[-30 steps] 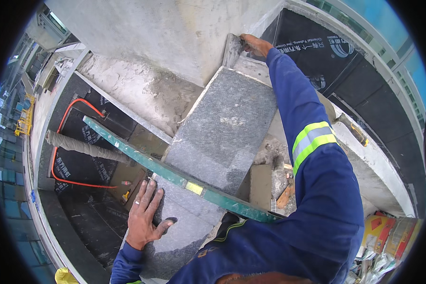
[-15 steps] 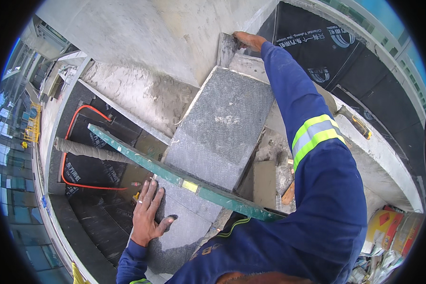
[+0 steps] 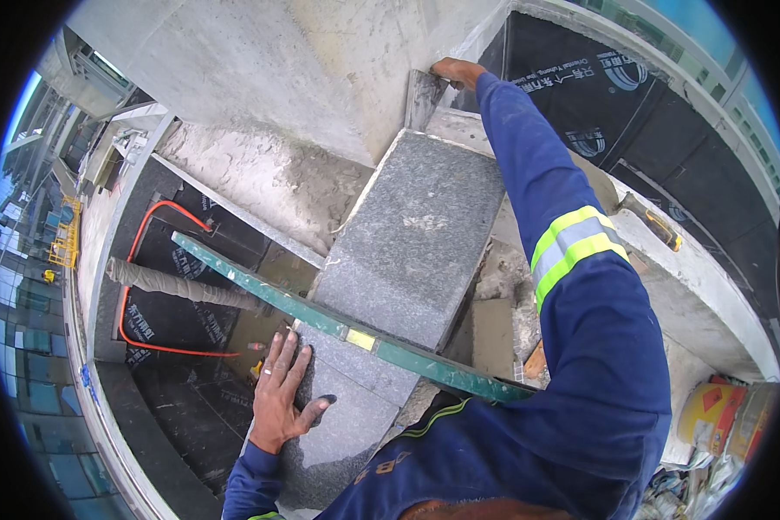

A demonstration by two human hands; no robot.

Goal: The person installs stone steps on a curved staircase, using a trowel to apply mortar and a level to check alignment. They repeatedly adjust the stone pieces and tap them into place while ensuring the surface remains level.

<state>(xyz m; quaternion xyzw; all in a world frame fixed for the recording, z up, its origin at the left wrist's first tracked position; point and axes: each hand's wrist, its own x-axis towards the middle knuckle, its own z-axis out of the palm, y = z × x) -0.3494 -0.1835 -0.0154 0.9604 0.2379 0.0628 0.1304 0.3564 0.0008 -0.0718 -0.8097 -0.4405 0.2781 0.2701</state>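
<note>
My left hand (image 3: 282,392) lies with fingers spread on the near grey stone slab (image 3: 342,403), close to its left edge. Just beyond the fingertips, a long green spirit level (image 3: 321,317) with a yellow vial window crosses the slabs; its left end juts past their edge. Farther off is a larger grey stone slab (image 3: 420,225), darker over its far part. My right arm reaches to the far end, where my right hand (image 3: 459,73) is closed on the top of a small grey block (image 3: 423,100) by the pale wall. Its fingertips are partly hidden.
An orange hose (image 3: 126,303) and a wrapped pipe (image 3: 178,284) run through the dark-lined recess at left. A yellow-and-black handled tool (image 3: 654,223) rests on the curved concrete ledge at right. Red-and-yellow buckets (image 3: 711,414) stand at lower right. A pale concrete wall (image 3: 260,69) rises beyond the slabs.
The view has shifted slightly, so the whole scene sits a little lower and farther right. Both hands keep nearly the same places on the slab and the block.
</note>
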